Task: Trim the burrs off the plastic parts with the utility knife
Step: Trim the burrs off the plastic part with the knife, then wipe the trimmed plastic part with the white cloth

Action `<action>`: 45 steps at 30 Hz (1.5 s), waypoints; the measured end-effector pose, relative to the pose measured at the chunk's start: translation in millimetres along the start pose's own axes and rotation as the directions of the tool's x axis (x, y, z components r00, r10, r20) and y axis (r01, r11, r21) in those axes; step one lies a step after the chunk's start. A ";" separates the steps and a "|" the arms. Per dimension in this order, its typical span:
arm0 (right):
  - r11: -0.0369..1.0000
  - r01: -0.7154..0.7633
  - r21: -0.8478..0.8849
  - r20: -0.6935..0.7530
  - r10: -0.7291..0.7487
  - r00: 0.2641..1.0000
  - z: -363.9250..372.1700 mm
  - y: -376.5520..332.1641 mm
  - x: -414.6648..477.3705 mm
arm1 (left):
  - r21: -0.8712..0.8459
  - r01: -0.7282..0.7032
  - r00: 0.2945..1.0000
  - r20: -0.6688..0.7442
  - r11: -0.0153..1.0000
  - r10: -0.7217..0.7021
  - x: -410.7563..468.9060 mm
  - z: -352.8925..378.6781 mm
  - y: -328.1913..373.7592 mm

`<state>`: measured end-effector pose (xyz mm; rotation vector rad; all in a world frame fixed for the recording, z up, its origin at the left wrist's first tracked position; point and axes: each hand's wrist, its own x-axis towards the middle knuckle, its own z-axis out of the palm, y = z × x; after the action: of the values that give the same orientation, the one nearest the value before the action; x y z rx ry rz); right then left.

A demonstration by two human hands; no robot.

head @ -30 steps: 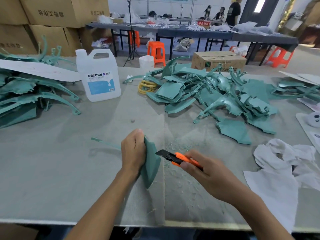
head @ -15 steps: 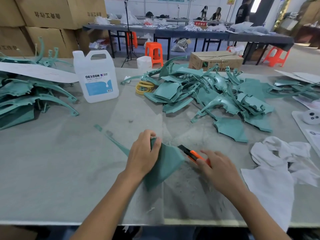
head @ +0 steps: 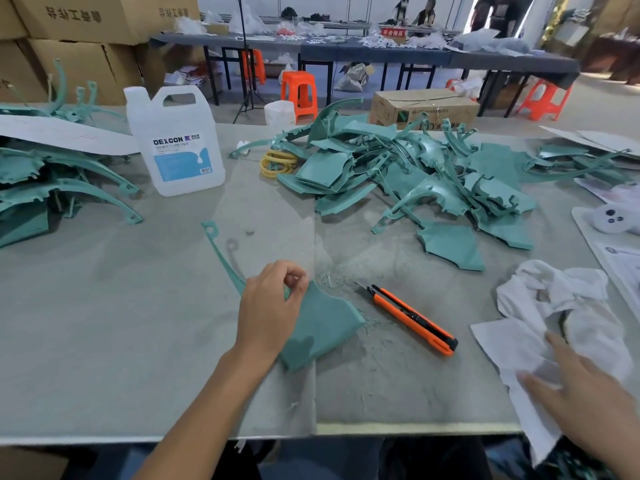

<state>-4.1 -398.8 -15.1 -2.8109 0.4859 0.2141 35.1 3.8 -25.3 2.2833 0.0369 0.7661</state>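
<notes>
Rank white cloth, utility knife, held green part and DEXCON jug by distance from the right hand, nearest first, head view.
1. White cloth, under the right hand.
2. Utility knife, to its left.
3. Green part, in the left hand.
4. DEXCON jug, far back left.

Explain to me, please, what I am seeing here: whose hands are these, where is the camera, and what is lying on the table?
There is no machine: these are a person's bare hands, filmed by one camera worn on the head, looking forward and down. The left hand grips a teal plastic part on the table. The utility knife lies beside it, held by nobody. The right hand lies open on a white cloth. Behind are a pile of teal parts and a white jug.
</notes>
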 end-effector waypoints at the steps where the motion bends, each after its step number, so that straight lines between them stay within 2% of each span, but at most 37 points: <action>1: 0.999 0.031 0.018 -0.050 -0.030 0.998 5.5 0.7 2.9 | -0.008 0.003 1.000 0.022 1.000 -0.003 -1.4 0.1 0.7; 4: 0.973 0.227 0.047 -0.278 -0.206 0.938 4.7 -14.5 -0.4 | 0.107 -0.027 0.996 0.088 0.994 0.018 -6.8 -3.1 14.4; 6: 0.919 0.330 0.214 -0.332 -0.249 0.910 -4.2 -30.4 -5.5 | 0.158 -0.059 0.994 0.098 0.986 0.044 -9.7 -3.0 25.7; 8: 0.810 0.401 0.427 -0.343 -0.265 0.901 -18.3 -50.9 -13.9 | 0.122 -0.077 0.983 0.175 0.990 0.055 -14.6 -2.0 42.7; 9: 0.723 0.405 0.560 -0.328 -0.256 0.909 -24.7 -61.9 -20.0 | 0.072 -0.080 0.970 0.235 0.994 0.061 -18.7 0.9 50.3; 10: 0.588 0.400 0.703 -0.303 -0.260 0.917 -31.2 -74.6 -28.2 | 0.016 -0.077 0.955 0.288 0.997 0.069 -22.3 3.7 58.7; 12: 0.222 0.325 0.919 -0.231 -0.363 0.903 -40.8 -98.5 -45.5 | -0.101 -0.083 0.912 0.393 0.991 0.116 -28.0 9.5 79.1; 13: 0.073 0.241 0.968 -0.191 -0.410 0.892 -44.7 -110.7 -58.8 | -0.156 -0.076 0.880 0.454 0.985 0.140 -30.6 10.9 90.5; 14: -0.021 0.161 0.987 -0.153 -0.449 0.880 -48.1 -120.6 -70.9 | -0.252 -0.043 0.843 0.510 0.967 0.170 -32.8 12.5 98.6; 16: -0.106 0.034 0.994 -0.083 -0.503 0.860 -53.0 -135.2 -94.0 | -0.452 0.155 0.775 0.607 0.878 0.176 -35.4 15.1 111.6; 17: -0.138 -0.004 0.990 -0.066 -0.505 0.861 -53.8 -137.7 -102.6 | -0.483 0.252 0.730 0.664 0.838 0.163 -36.8 15.5 114.6; 18: -0.174 -0.034 0.984 -0.057 -0.491 0.869 -53.6 -137.8 -108.5 | -0.483 0.269 0.704 0.689 0.833 0.172 -37.9 17.0 116.6; 19: -0.205 -0.039 0.978 -0.062 -0.463 0.884 -52.3 -133.5 -109.4 | -0.481 0.261 0.720 0.675 0.837 0.164 -37.6 19.9 117.7; 20: -0.213 -0.021 0.977 -0.074 -0.429 0.900 -51.6 -128.9 -108.5 | -0.531 0.317 0.736 0.660 0.786 0.149 -37.5 23.9 115.4; 22: -0.133 0.117 0.984 -0.160 -0.387 0.908 -49.4 -118.2 -101.0 | -0.606 0.487 0.753 0.657 0.629 0.049 -34.1 23.3 109.5; 23: -0.007 0.226 0.974 -0.212 -0.379 0.901 -46.6 -112.7 -95.0 | -0.632 0.559 0.749 0.662 0.537 0.001 -30.9 19.3 109.7; 24: 0.190 0.348 0.918 -0.260 -0.375 0.890 -42.3 -108.0 -87.8 | -0.645 0.642 0.718 0.695 0.414 -0.031 -29.0 18.0 108.4; 25: 0.372 0.456 0.809 -0.301 -0.404 0.864 -36.8 -105.1 -81.0 | -0.645 0.686 0.699 0.713 0.337 -0.060 -29.8 19.8 107.7; 26: 0.496 0.524 0.693 -0.313 -0.448 0.838 -31.6 -105.4 -75.5 | -0.641 0.700 0.691 0.719 0.315 -0.072 -31.0 18.3 111.1; 27: 0.585 0.583 0.564 -0.304 -0.510 0.805 -24.2 -106.0 -69.9 | -0.653 0.658 0.721 0.690 0.374 -0.063 -33.1 16.1 116.1; 28: 0.640 0.632 0.437 -0.287 -0.567 0.773 -16.0 -108.8 -65.4 | -0.677 0.562 0.780 0.625 0.475 -0.031 -37.0 12.6 121.6; 29: 0.684 0.656 0.318 -0.268 -0.599 0.754 -8.3 -111.8 -61.1 | -0.696 0.442 0.834 0.551 0.566 0.027 -39.9 8.1 126.6; 30: 0.712 0.646 0.276 -0.234 -0.602 0.764 -2.7 -115.8 -59.0 | -0.700 0.348 0.859 0.504 0.624 0.087 -42.2 4.4 129.3; 32: 0.684 0.566 0.460 -0.154 -0.566 0.810 3.2 -121.3 -54.7 | -0.684 0.232 0.880 0.450 0.692 0.150 -43.4 -5.4 128.5; 34: 0.518 0.529 0.672 -0.186 -0.573 0.798 0.5 -130.8 -53.4 | -0.658 0.206 0.888 0.437 0.724 0.145 -41.3 -15.8 121.4; 36: 0.339 0.519 0.785 -0.295 -0.532 0.794 -11.5 -142.8 -51.4 | -0.631 0.279 0.866 0.491 0.724 0.093 -39.7 -25.5 110.7; 38: 0.193 0.557 0.808 -0.407 -0.503 0.763 -21.5 -151.6 -45.4 | -0.596 0.424 0.808 0.590 0.682 0.013 -41.6 -31.5 99.7; 40: 0.247 0.616 0.748 -0.486 -0.430 0.761 -25.6 -155.6 -38.2 | -0.480 0.550 0.684 0.728 0.684 -0.039 -45.6 -32.9 96.4; 41: 0.245 0.583 0.774 -0.458 -0.419 0.784 -24.9 -155.4 -35.8 | -0.415 0.552 0.638 0.769 0.723 -0.045 -49.8 -30.9 96.8; 42: 0.129 0.505 0.854 -0.405 -0.444 0.799 -24.6 -156.1 -37.3 | -0.383 0.530 0.625 0.780 0.757 -0.043 -54.4 -26.5 96.7; 43: 0.055 0.393 0.918 -0.330 -0.445 0.832 -20.4 -157.3 -34.2 | -0.389 0.511 0.647 0.761 0.767 -0.046 -56.7 -22.2 97.5; 45: 0.032 0.317 0.948 -0.279 -0.399 0.873 -18.8 -161.3 -39.1 | -0.454 0.583 0.686 0.720 0.674 -0.108 -53.9 -19.4 99.4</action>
<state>17.3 -246.6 50.2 -1.4102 -0.1712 -0.1317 -38.3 -70.6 21.8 1.6277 -0.0746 -0.2625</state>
